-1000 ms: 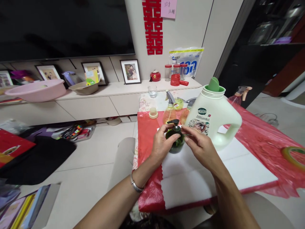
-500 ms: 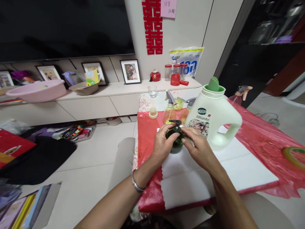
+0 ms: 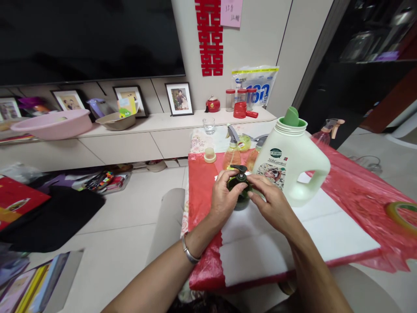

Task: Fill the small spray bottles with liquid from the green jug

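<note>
A dark green pump bottle (image 3: 241, 202) with a black pump head stands upright on white sheets (image 3: 257, 252). My left hand (image 3: 225, 193) grips its left side, thumb across the front near the shoulder. From the right, my right hand (image 3: 269, 195) holds the same bottle, with fingers on its upper part. Just behind my right hand stands a large pale green jug (image 3: 293, 161) with an open neck, and a green cap-like piece (image 3: 291, 116) sits in that neck. Close behind the pump bottle is a clear spray bottle (image 3: 231, 154) with yellowish liquid; a second one is partly hidden by the jug.
A pale cap (image 3: 210, 154) and a drinking glass (image 3: 209, 126) stand at the table's far left. Red plastic sheeting (image 3: 358, 191) covers the right side, bearing a tape roll (image 3: 404, 216) and a pink spray bottle (image 3: 323, 135). Behind is a low cabinet (image 3: 130, 145).
Both hands stay on the pump bottle in nearly the same place. The black pump head has turned slightly, and the view has shifted a little.
</note>
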### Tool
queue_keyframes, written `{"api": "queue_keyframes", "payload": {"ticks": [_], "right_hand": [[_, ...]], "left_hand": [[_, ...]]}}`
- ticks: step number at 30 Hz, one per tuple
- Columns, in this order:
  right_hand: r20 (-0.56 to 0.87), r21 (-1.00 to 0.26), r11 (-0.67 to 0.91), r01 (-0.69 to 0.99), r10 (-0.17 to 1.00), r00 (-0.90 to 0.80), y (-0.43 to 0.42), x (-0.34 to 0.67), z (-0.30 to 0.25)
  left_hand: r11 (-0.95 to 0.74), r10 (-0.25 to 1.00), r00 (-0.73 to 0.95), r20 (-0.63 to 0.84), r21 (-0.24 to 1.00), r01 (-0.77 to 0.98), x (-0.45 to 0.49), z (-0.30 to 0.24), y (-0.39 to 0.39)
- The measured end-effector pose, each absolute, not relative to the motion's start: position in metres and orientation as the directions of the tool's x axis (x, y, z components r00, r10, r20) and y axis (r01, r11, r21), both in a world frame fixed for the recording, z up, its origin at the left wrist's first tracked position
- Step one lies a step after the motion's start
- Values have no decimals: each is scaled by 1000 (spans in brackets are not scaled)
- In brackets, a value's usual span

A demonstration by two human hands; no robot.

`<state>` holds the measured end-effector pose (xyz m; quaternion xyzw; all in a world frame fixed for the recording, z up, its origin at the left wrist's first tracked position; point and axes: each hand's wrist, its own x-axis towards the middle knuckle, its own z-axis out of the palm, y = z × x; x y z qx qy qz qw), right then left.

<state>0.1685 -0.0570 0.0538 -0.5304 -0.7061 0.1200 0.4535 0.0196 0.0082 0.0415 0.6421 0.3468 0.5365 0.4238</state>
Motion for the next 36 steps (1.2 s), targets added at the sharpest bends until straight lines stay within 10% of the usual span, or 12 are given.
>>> {"api": "queue_keyframes", "payload": {"ticks": [36], "right_hand": [[347, -834, 313, 454, 938, -10, -59, 172, 57]], "left_hand": [[-319, 926, 197, 322, 947, -46, 24, 43, 1]]}}
